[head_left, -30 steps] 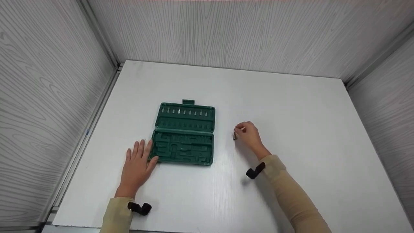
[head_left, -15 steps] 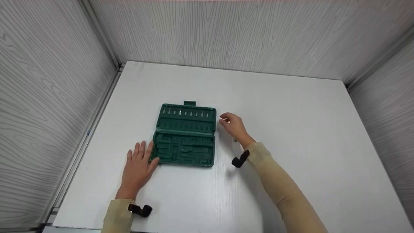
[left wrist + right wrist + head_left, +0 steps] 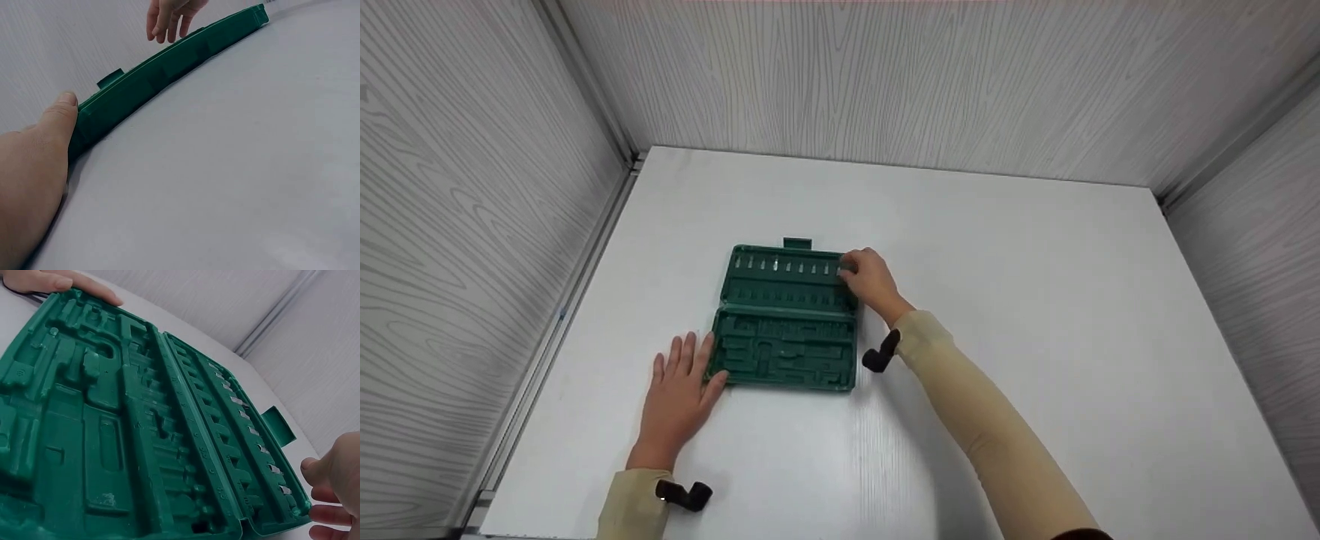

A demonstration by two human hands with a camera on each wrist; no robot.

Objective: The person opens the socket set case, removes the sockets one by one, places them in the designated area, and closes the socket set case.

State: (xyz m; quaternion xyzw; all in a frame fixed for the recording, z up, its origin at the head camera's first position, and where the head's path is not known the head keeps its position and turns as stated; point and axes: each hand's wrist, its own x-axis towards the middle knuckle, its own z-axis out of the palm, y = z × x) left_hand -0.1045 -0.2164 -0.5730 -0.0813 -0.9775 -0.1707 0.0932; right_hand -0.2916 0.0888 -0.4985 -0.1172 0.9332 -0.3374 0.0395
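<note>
A green plastic bit case (image 3: 784,315) lies unfolded on the white table, its moulded hollows facing up. Small silver screwdriver bits (image 3: 788,267) stand in a row in the far half. My left hand (image 3: 673,401) rests with fingers spread at the case's near left corner; its thumb touches the edge in the left wrist view. Over the far right corner, my right hand (image 3: 871,279) hovers by the end of the bit row, with loosely bent fingers (image 3: 332,516) and nothing visible between them. The left wrist view shows these fingertips hanging just above the case.
A green latch tab (image 3: 797,243) sticks out from the far edge of the case. Wood-grain panels (image 3: 885,82) wall the table at the back and both sides. The right sleeve (image 3: 975,420) crosses the table right of the case.
My right hand has left a small metal piece on the table and moved left and away to the case's far right corner. The sleeve now covers that piece. My left hand stays put.
</note>
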